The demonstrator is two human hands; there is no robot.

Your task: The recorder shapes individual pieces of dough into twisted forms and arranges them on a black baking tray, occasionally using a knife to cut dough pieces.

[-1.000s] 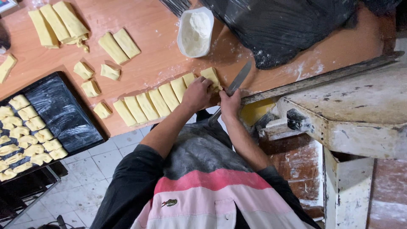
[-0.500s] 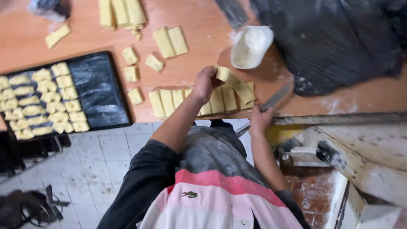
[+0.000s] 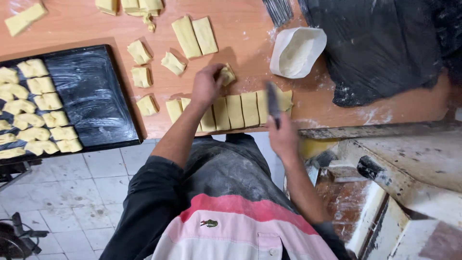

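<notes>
Seen from above: a wooden worktop (image 3: 72,29), reddish-brown, smooth and dusted with flour. Left hand (image 3: 206,86) closed round a small folded piece of dough (image 3: 227,74), pale yellow and soft-looking, held just above the board behind the cut row. Right hand (image 3: 283,137) gripping a knife (image 3: 273,102), blade dark and narrow, pointing away from the body and lying over the right end of the row; handle hidden inside the fist, blade blurred, so probably touching the dough, though contact hard to confirm. Row of dough strips (image 3: 235,111) along the near edge of the table: flat rectangles, matte, side by side and touching, partly covered by the left forearm. Further back, two longer strips (image 3: 195,34) lying parallel, and several small squarish pieces (image 3: 140,51) scattered well apart. More dough at the top edge, cut off by the frame. To the left, a black baking tray (image 3: 91,96), greasy-streaked, with rolled dough pieces (image 3: 36,108) in rows on its left half; left side of the tray out of view. Beside the knife's far end, a white bowl (image 3: 296,52) holding flour, roughly rounded with a bent rim. At upper right, crumpled black plastic sheeting (image 3: 380,43), glossy and flour-marked. Below right, a worn painted machine housing (image 3: 414,163), chipped and rusty, only partly visible.
</notes>
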